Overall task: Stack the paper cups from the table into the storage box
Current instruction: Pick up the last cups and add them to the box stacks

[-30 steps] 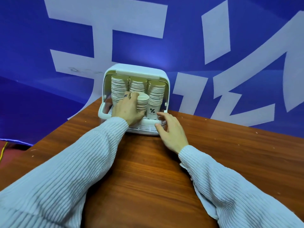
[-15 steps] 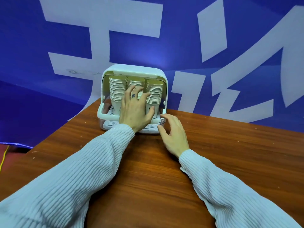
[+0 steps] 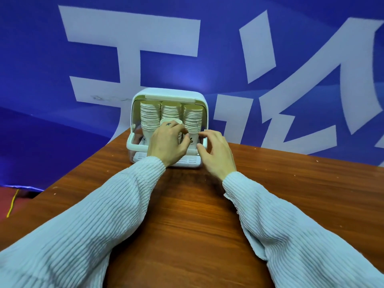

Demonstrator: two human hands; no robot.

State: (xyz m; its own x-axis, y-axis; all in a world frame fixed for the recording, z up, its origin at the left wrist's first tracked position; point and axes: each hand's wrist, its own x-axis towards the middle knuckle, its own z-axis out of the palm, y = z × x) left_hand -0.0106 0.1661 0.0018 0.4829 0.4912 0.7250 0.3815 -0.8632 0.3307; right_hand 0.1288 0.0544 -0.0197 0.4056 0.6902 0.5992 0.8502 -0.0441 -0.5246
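Scanning from the left edge of the frame, we see our left sleeve run in from the lower left corner, cut off by the frame border. At centre, the left hand reaches into the open front of the white storage box, fingers curled round a short stack of paper cups; only the top rim of that stack shows above the knuckles, and its lower part is hidden by the hand. Behind it stand three tall stacks, side by side under the raised lid; their bases are partly masked by the box's front rail and by the hands.

Compared with half a second earlier, the left fingers have gone from spread flat against the stacks to wrapped about the short stack, and the right hand has lifted toward the box's right front corner.

Just right of centre, the right hand hovers at that corner, fingers loosely bent and apart, gripping nothing; we cannot tell whether the fingertips touch the rail. The right sleeve exits at the lower right.

The box sits at the far left corner of the wooden table, close to both edges there. Bare tabletop extends to the right and toward the bottom of the frame. A blue banner fills the upper frame.
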